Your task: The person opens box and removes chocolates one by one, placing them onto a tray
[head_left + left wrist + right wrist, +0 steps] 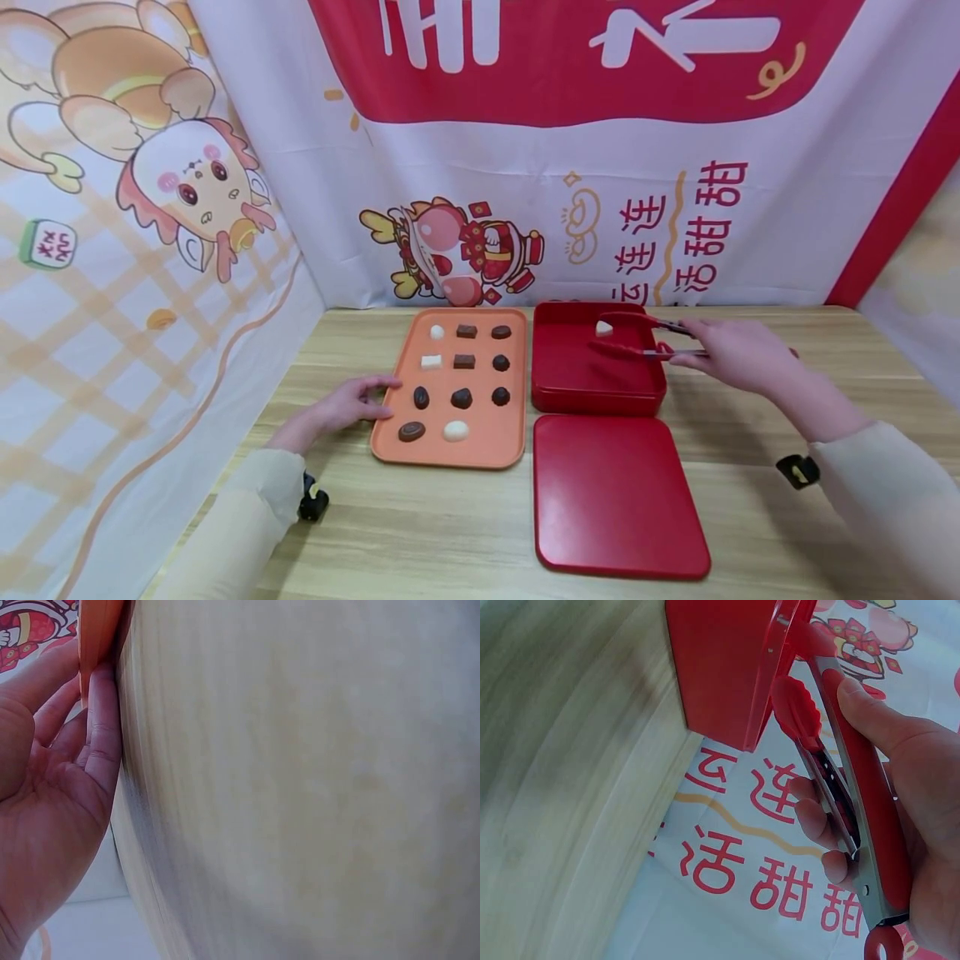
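In the head view my left hand (351, 404) touches the left rim of an orange tray (487, 446), its fingers fairly straight. The left wrist view shows the fingertips at the tray's edge, low over the table. Several dark, brown and white chocolates lie spaced out on the tray, among them a round white one (456, 431). My right hand (731, 354) grips red-tipped metal tongs (870, 780). The tongs' tips are spread apart over a red square box (570, 367). One small white chocolate (603, 328) is inside the box, close to the tips.
A red lid (618, 496) lies flat on the wooden table (420, 533), in front of the box. Tray and box stand side by side, with a narrow gap. A printed cloth (480, 167) hangs behind the table, and another patterned cloth (150, 350) covers the left side.
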A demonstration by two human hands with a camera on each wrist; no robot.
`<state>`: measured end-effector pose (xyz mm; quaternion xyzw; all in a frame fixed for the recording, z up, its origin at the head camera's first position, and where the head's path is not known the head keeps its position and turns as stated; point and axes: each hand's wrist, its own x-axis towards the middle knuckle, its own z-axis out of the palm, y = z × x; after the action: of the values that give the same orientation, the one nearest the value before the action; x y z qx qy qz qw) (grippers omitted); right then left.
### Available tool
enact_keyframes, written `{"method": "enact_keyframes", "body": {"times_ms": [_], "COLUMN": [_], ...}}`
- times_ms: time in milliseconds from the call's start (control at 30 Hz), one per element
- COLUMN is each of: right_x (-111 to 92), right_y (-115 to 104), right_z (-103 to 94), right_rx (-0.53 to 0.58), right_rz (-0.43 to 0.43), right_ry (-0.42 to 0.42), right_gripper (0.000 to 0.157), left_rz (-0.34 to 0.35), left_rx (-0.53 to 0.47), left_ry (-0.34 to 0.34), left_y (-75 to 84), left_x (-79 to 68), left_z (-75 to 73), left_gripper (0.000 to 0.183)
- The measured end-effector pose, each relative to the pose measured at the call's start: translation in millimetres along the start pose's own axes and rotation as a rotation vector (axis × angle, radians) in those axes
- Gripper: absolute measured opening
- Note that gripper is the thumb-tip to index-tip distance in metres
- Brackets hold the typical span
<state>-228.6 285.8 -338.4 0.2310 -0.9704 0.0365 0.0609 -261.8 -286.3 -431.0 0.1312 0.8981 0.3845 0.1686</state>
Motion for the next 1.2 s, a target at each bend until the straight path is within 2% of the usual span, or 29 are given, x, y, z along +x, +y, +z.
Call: {"method": "enact_keyframes", "body": {"times_ms": [267,500,600,733,967,1200], "right_x": [12,20,24,28,36,42], "right_y": [3,7,10,12,15,13], "right_z": [0.9,2.2,3.5,3.7,0.7,-2.3], "right_rx": [-0.022,-0.044,-0.073,-0.093,-0.042,-0.031], "right_rz": [0.013,0.019,0.001,-0.014,0.038,0.018], "right_ry": [-0.045,-0.062,-0.042,-0.036,-0.099,-0.085], "right_gripper": [0.055,0.053,0.051,0.055,0.07,0.055], "left_rz": [0.02,0.02,0.019,0.022,0.034,0.02], "left_rx": [-0.006,-0.032,-0.022,-0.016,-0.007,-0.007], "left_ry": [-0.005,-0.018,-0.011,-0.008,0.002,0.005], "left_y": [-1.9,36.1,37.6,31.8,3.9,-0.9], "left_x": [1.0,-19.0,-20.0,-16.5,-0.8,0.8], "left_z": [-0.2,-3.4,-3.0,-1.6,-0.2,-0.7], "left_gripper": [0.057,0.052,0.052,0.052,0.055,0.057]}}
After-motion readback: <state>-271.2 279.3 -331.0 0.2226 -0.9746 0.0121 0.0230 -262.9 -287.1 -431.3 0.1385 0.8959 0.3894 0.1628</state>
